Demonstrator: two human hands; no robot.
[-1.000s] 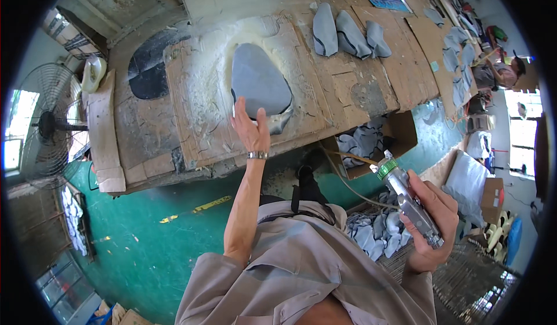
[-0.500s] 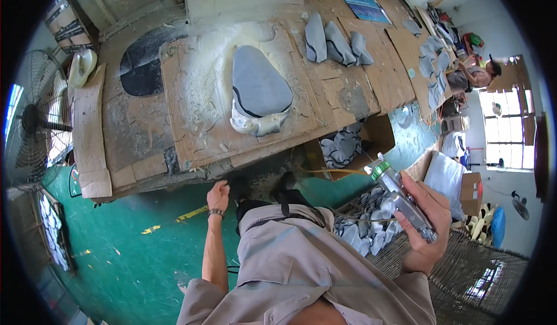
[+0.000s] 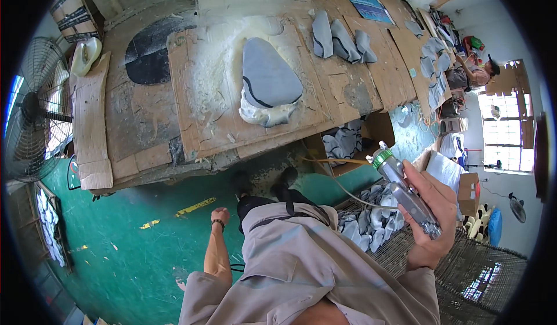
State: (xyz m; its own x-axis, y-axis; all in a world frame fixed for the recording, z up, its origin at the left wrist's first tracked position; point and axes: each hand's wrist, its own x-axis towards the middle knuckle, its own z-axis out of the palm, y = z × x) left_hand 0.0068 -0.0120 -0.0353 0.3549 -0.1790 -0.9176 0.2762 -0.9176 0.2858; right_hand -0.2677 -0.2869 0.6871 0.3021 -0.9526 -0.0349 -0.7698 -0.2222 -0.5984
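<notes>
My right hand is wrapped round a metal spray gun with a green ring near its nozzle, raised at the right. A thin hose curves toward it from the left. Beside my body, over the floor, my left hand hangs in a loose fist, and nothing shows in it. On the cardboard-covered table ahead lies a grey, rounded-triangular fabric piece with a black curved stripe. It rests on a pale form, and its near rim looks whitish and lumpy. Neither hand touches it.
Three grey pieces lie further right on the table. A cardboard box of grey pieces stands under the edge. More pieces are heaped near a woven rack. A fan stands left; another person is far right.
My left hand has dropped lower, away from the table edge. The spray gun in my right hand has shifted slightly right and up. The view has tilted a little; the grey piece stays in place.
</notes>
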